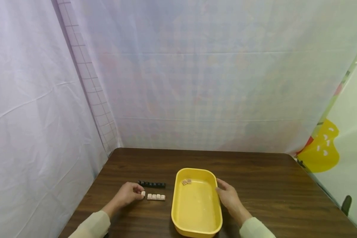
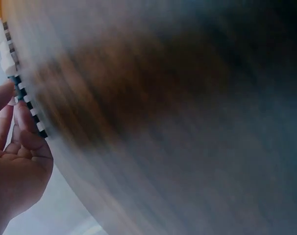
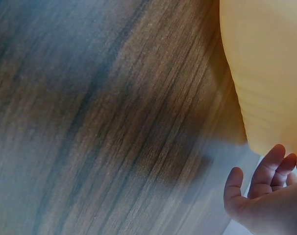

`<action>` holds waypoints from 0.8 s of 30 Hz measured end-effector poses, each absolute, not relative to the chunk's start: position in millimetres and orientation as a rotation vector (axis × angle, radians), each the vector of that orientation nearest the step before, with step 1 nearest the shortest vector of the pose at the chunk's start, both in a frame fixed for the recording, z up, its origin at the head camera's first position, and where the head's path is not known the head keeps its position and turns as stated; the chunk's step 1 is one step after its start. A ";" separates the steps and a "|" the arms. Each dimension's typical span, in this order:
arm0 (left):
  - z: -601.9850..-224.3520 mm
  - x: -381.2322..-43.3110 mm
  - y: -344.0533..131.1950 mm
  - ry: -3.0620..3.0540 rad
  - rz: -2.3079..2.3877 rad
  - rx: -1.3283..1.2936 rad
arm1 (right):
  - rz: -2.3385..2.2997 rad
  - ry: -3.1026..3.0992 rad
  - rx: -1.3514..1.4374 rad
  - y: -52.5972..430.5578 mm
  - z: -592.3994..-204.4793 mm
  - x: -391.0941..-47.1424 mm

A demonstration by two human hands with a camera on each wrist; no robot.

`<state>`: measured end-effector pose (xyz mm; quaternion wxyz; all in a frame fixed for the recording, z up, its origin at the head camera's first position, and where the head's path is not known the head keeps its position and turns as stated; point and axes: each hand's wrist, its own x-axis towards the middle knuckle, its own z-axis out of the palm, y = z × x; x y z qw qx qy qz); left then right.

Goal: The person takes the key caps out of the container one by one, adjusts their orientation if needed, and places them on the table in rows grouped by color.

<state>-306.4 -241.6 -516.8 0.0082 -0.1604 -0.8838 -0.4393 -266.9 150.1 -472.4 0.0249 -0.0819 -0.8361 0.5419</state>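
Observation:
My left hand [image 1: 128,194] pinches a small white cube-like block [image 1: 143,193], shaped like a keycap, between thumb and fingertips. To its right stands a short row of similar white blocks [image 1: 156,197]. Just behind lies a longer row of black blocks [image 1: 151,184]. My right hand [image 1: 228,197] rests against the right side of a yellow plastic tray [image 1: 196,230], thumb and fingers at its rim. Loosely bent fingers [image 3: 268,169] touch or nearly touch the tray wall in the right wrist view. Two small beige blocks [image 1: 186,181] lie in the tray's far left corner.
All of it stands on a dark brown wooden table [image 1: 270,188]. White curtains [image 1: 196,82] hang behind and to the left. At the right, a pale sheet with a yellow printed shape [image 1: 321,152] borders the table.

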 end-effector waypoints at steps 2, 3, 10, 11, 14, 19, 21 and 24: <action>-518.0 -305.4 -240.3 -2.759 -1.378 -0.521 | 1.673 -2.587 -0.255 150.1 -472.5 -267.0; -518.2 -304.8 -239.6 -2.757 -1.381 -0.523 | 1.671 -2.588 -0.255 150.2 -472.7 -267.2; -519.6 -302.8 -235.0 -2.762 -1.408 -0.540 | 1.679 -2.587 -0.268 149.6 -471.8 -267.1; -519.8 -302.7 -234.8 -2.764 -1.414 -0.548 | 1.677 -2.587 -0.266 149.6 -471.8 -267.1; -520.8 -302.6 -234.3 -2.762 -1.416 -0.562 | 1.680 -2.581 -0.261 149.1 -471.6 -266.7; -521.2 -303.2 -233.5 -2.772 -1.408 -0.557 | 1.686 -2.579 -0.257 148.8 -471.3 -266.2; -521.1 -303.5 -233.6 -2.780 -1.409 -0.554 | 1.691 -2.581 -0.261 149.1 -471.3 -266.0; -520.6 -303.7 -234.1 -2.781 -1.428 -0.559 | 1.690 -2.588 -0.264 149.4 -470.9 -265.6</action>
